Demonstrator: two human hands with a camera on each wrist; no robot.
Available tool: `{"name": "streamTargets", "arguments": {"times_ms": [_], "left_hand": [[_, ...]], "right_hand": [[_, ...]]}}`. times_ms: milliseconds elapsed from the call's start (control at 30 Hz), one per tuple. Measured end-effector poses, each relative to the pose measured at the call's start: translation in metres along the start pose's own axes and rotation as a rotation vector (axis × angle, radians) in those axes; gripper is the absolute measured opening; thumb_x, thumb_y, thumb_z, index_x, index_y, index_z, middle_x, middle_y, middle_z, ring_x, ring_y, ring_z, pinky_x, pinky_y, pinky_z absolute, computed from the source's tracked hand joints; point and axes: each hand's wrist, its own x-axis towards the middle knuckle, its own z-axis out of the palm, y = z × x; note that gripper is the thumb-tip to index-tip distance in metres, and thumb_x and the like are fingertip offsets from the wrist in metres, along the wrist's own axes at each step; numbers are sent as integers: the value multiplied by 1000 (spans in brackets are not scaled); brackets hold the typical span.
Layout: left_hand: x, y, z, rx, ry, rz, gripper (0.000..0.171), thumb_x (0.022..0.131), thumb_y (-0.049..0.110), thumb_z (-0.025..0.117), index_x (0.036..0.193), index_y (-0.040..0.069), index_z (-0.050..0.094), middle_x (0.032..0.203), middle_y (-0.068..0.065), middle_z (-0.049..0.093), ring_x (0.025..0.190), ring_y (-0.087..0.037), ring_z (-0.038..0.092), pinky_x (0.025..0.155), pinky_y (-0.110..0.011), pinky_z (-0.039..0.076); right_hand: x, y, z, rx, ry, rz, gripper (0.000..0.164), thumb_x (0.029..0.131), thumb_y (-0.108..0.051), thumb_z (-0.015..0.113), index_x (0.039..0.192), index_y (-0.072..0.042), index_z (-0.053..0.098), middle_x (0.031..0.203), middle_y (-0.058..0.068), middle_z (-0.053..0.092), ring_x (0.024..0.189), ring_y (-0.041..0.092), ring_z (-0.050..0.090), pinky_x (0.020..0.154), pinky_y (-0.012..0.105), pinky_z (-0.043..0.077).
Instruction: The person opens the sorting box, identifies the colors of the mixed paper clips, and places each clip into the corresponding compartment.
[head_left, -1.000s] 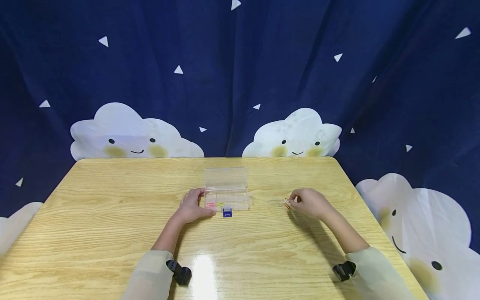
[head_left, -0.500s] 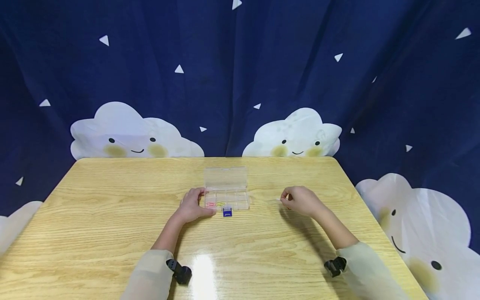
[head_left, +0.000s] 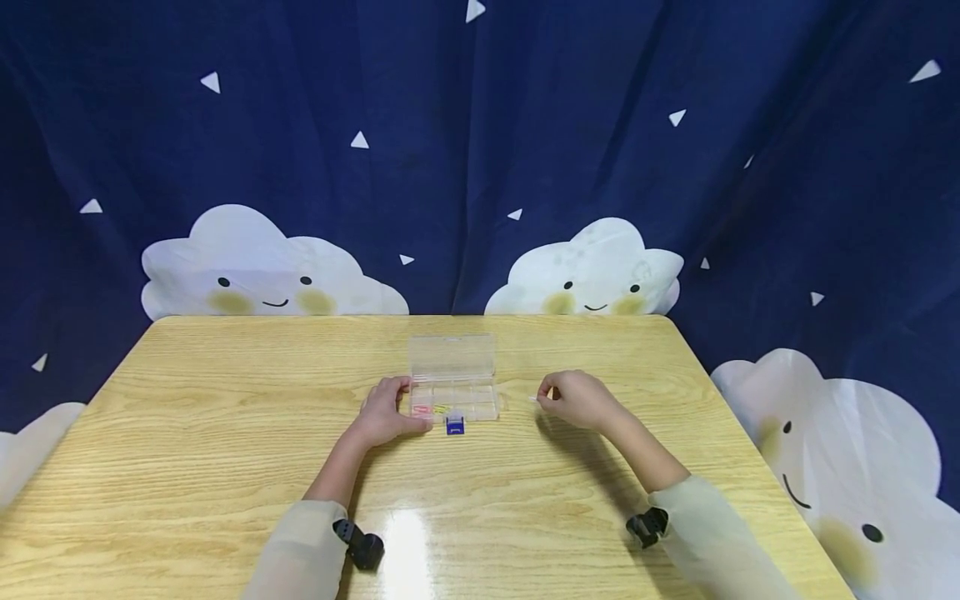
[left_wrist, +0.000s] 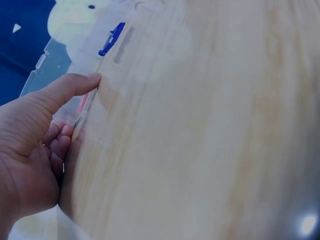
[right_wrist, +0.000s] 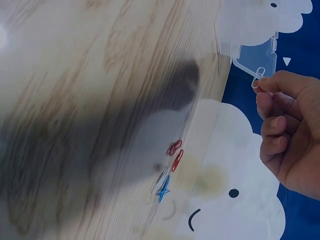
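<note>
A clear plastic compartment box [head_left: 483,405] lies on the table, its transparent lid [head_left: 452,357] folded back. My left hand [head_left: 385,414] grips the box's left end, thumb at the front edge and fingers at the back. Pink paper clips [head_left: 422,409] and yellow paper clips [head_left: 441,409] lie in separate front compartments. A blue latch [head_left: 455,426] sticks out at the front. To the right of the box, my right hand [head_left: 576,400] pinches a white paper clip [right_wrist: 258,78] between thumb and forefinger, over the table.
Loose red paper clips [right_wrist: 176,159], white paper clips [right_wrist: 160,180] and blue paper clips [right_wrist: 164,190] lie on the wooden table [head_left: 225,433]; my right hand hides them from the head view. Behind the table hangs a dark blue curtain [head_left: 420,125] with clouds.
My right hand has moved left toward the box, carrying the white paper clip away from the loose clips. The left hand and the box have stayed in place.
</note>
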Motion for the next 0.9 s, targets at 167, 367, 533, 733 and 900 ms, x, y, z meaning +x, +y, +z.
{"name": "streamTargets", "arguments": {"times_ms": [167, 367, 533, 733, 900], "left_hand": [[1, -1, 0, -4, 3, -2, 81, 64, 34, 84, 130, 4, 47, 110, -9, 50, 102, -24, 43, 89, -40, 32], [0, -1, 0, -11, 2, 0, 81, 64, 33, 84, 129, 4, 47, 111, -10, 50, 102, -24, 43, 89, -40, 32], [-1, 0, 1, -13, 7, 3, 80, 64, 33, 84, 128, 4, 48, 111, -10, 51, 102, -24, 44, 89, -40, 32], [-1, 0, 0, -10, 5, 0, 81, 64, 33, 84, 130, 3, 47, 111, -10, 50, 103, -25, 44, 89, -41, 32], [-1, 0, -1, -9, 1, 1, 81, 64, 34, 84, 130, 3, 47, 111, -10, 50, 103, -24, 43, 88, -40, 32]], "right_hand": [[6, -6, 3, 6, 1, -11, 15, 90, -21, 58, 90, -11, 68, 61, -5, 53, 50, 8, 40, 51, 25, 34], [12, -12, 9, 14, -8, -32, 14, 90, -20, 58, 90, -11, 68, 61, -5, 54, 49, 7, 40, 51, 23, 34], [16, -19, 12, 28, -7, -28, 13, 90, -21, 58, 89, -12, 68, 62, -5, 54, 51, 8, 42, 52, 24, 35], [19, -25, 15, 49, 0, -31, 12, 90, -21, 59, 87, -13, 68, 63, -5, 54, 52, 8, 42, 53, 24, 35], [21, -29, 17, 39, 7, -39, 12, 90, -22, 60, 87, -13, 68, 65, -5, 55, 53, 8, 43, 53, 24, 36]]}}
